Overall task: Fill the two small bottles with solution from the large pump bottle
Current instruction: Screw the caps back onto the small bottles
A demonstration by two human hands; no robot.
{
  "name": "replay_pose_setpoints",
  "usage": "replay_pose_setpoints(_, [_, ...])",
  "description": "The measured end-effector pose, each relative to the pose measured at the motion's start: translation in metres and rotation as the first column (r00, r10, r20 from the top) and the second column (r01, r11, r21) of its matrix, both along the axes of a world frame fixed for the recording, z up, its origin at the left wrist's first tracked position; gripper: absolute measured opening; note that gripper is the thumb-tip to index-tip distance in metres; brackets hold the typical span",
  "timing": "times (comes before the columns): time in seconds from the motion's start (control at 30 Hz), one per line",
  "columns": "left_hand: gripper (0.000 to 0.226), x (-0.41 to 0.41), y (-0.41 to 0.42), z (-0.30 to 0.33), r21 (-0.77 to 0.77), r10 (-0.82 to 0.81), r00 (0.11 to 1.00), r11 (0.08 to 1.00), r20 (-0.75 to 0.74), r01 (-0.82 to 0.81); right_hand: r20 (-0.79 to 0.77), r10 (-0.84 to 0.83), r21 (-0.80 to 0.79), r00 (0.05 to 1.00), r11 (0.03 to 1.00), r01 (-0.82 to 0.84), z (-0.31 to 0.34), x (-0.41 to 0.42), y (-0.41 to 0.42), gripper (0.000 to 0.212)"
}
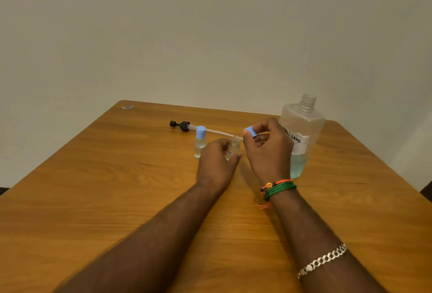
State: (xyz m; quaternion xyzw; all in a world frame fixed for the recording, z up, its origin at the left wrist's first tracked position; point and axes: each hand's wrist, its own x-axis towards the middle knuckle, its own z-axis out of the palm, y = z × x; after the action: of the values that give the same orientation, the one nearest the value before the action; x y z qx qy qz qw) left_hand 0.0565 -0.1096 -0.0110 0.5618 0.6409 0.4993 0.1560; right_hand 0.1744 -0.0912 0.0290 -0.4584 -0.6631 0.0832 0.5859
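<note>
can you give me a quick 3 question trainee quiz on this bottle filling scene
1. True or false: the large bottle has its pump screwed on.
2. What does the right hand pinch?
A. blue cap
B. pump
C. bracelet
3. Fill in: the left hand holds the open small bottle; the other small bottle is ____.

Key: 1 false, the pump lies on the table. 2 A. 3 capped.
</note>
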Motion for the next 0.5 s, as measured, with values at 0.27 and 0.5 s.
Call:
replay_pose_setpoints(0.27, [0.040,-0.008,-0.003,-0.003,0.027,-0.030,1.000,0.999,0.000,0.030,-0.170,0.226,-0.146,0.959,0.957,-0.251,-0.002,0.000,-0.002,0.020])
replay_pose_setpoints(0.5, [0.038,-0.016,-0.007,0.000,0.049,-0.042,0.999,0.998,0.029,0.040,-0.182,0.298,-0.199,0.937,0.922,-0.332,-0.004,-0.001,-0.004,0.019])
